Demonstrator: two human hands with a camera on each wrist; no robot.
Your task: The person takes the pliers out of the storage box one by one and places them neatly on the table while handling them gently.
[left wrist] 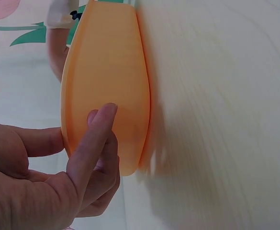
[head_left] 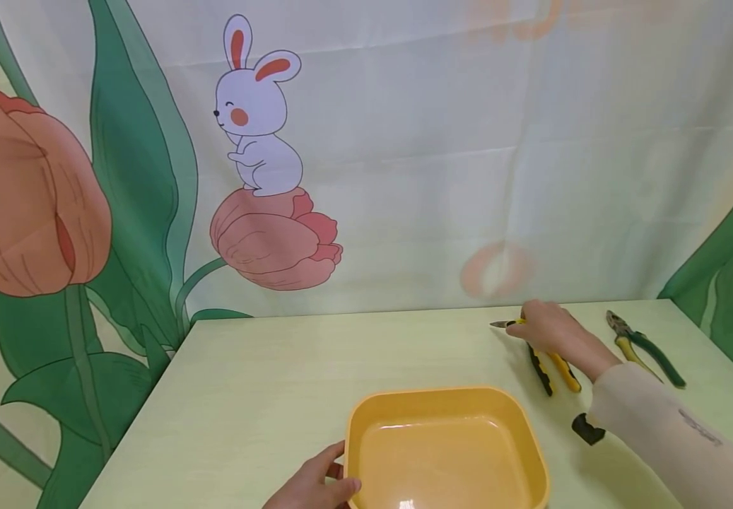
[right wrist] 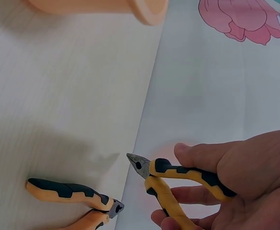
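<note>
My left hand [head_left: 315, 484] grips the left rim of a yellow plastic tray [head_left: 449, 393], thumb at the rim and fingers against the outer wall. In the left wrist view the tray's side wall [left wrist: 106, 62] stands close over the tabletop. My right hand [head_left: 557, 336] holds small pliers [right wrist: 192, 175] with yellow-and-black handles, raised above the far right of the table. Their handles are spread and the pointed metal tip faces left. A second pair of yellow-and-black pliers [right wrist: 70, 190] lies below that hand, its handles apart.
Larger pliers with green-and-yellow handles [head_left: 657, 357] lie at the far right. A small black piece [head_left: 589, 429] shows beside my right sleeve [head_left: 646, 403], partly hidden by it. A printed cloth [head_left: 404, 177] with a rabbit and tulips hangs behind the table.
</note>
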